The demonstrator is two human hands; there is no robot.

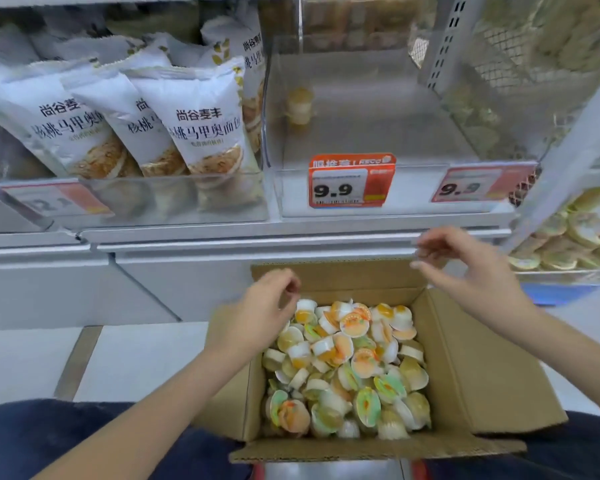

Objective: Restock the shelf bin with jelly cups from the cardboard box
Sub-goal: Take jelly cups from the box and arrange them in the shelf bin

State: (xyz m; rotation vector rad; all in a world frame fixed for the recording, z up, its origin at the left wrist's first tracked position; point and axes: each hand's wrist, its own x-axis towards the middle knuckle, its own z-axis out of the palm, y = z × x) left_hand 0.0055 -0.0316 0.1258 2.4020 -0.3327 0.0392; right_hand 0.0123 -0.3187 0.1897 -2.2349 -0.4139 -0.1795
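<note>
An open cardboard box (pixel 465 358) stands below me, filled with several jelly cups (pixel 347 368) with orange, green and yellow lids. Above it, the clear shelf bin (pixel 371 133) with a 9.9 price tag holds one yellowish jelly cup (pixel 300 105) at its back left. My left hand (pixel 260 313) hovers over the box's left flap, its fingers loosely curled and holding nothing. My right hand (pixel 465 268) hangs above the box's far right corner, below the bin, with relaxed fingers and nothing in it.
White bread bags (pixel 118 123) fill the clear bin to the left. To the right, another bin (pixel 568 237) holds round wrapped snacks. A grey shelf ledge (pixel 257 237) runs between the bins and the box. My knees show at the bottom corners.
</note>
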